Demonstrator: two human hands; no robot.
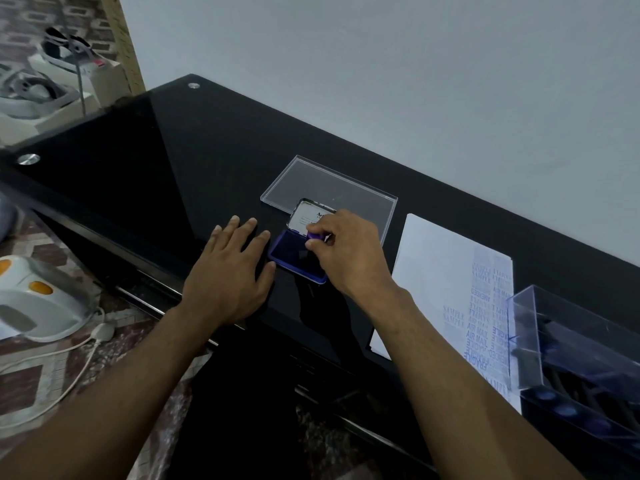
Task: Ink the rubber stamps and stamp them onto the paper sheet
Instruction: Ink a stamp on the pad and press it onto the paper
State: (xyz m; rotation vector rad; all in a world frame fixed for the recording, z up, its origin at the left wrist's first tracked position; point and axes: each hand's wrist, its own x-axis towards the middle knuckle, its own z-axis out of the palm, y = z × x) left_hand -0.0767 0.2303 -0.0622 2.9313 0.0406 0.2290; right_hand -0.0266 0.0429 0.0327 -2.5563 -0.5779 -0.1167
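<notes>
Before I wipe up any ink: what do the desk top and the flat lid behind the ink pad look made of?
Desk top: likely glossy black glass, since it mirrors the wall and arms. Flat lid: clear hard plastic or acrylic; the desk shows through it.

Table (pixel 214 140): glossy black top, two round metal caps at the far left corners, reflecting pale light. Wall (pixel 381 64): plain, light grey, directly behind the table. Floor (pixel 45 368): patterned in reddish-brown and cream, visible to the left and below. White appliance (pixel 38 299) with orange spots on the floor, its white cord (pixel 69 382) trailing. Wooden frame (pixel 126 43), upper left, beside white boxes (pixel 83 74).
</notes>
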